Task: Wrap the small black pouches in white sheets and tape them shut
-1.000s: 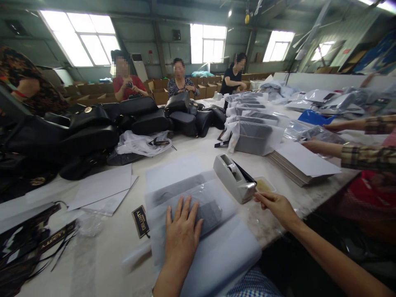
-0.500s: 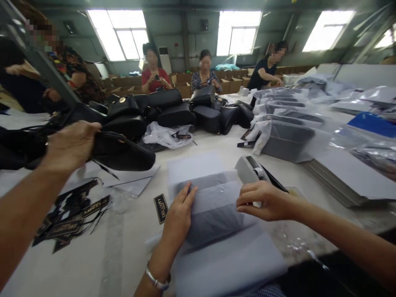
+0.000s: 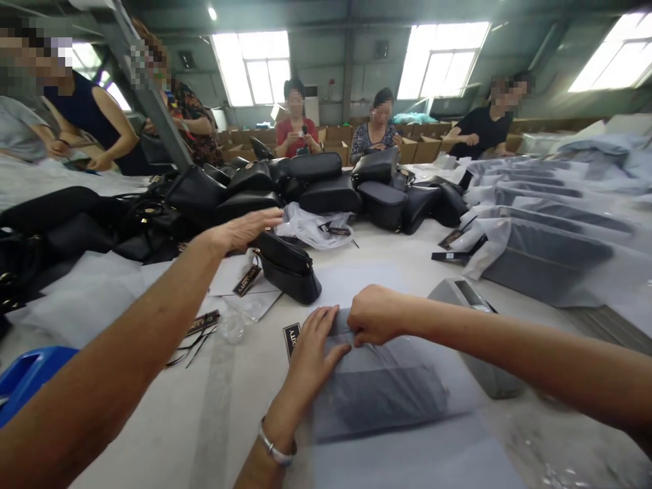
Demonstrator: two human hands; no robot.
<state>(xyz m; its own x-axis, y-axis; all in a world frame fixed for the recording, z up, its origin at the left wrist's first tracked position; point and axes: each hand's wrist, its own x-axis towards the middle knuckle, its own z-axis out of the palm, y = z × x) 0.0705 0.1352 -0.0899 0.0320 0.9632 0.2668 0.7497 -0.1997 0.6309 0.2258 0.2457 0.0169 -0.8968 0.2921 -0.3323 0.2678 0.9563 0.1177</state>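
A dark, boxy item wrapped in thin translucent white sheet lies on the table in front of me. My left hand, with a bracelet on the wrist, rests on its left side, fingers stretched flat. At its upper left my right hand is closed, knuckles up, fingertips against the wrapping; what they may pinch is hidden. Under my right forearm stands a grey tape dispenser. A black DELUXITY tag lies beside my left fingers. Just beyond is a small black bag.
A co-worker's arm reaches in from the left over the table. Black bags are heaped across the back. Wrapped grey items line the right side. A blue object is at the left edge.
My right hand has moved left across the wrapped item, close to my left hand. The co-worker's hand has let go of a black bag, now on the table. The view has shifted left.
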